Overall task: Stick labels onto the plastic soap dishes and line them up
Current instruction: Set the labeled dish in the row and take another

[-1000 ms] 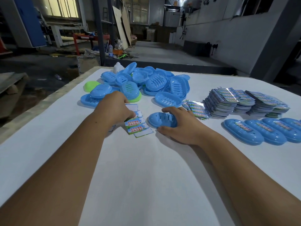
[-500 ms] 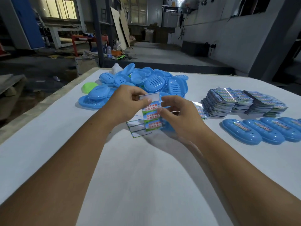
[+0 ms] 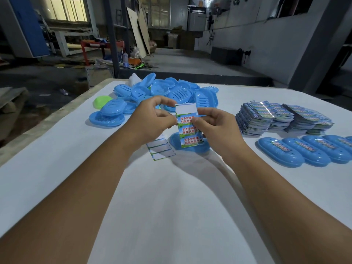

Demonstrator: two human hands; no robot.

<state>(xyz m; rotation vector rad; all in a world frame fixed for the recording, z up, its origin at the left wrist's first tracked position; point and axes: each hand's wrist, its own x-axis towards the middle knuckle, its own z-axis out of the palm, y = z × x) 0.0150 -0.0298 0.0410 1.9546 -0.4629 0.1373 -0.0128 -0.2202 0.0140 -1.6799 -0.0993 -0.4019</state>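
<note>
While our left hand is pinching the label sheet, right fingertips are pinching its topmost sticker, likely peeling it for the blue dish just below them.

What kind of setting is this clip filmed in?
Probably a small factory or workshop floor: a heap of blue soap dishes and stacked label sheets on a white worktable, with bare concrete flooring behind.

Two bare forearms reach in from the lower edge of the view, uncovered all the way to the frame's border, with no sleeve showing. The left hand and the right hand are bare: no glove, ring, watch or wristband on either wrist.
</note>
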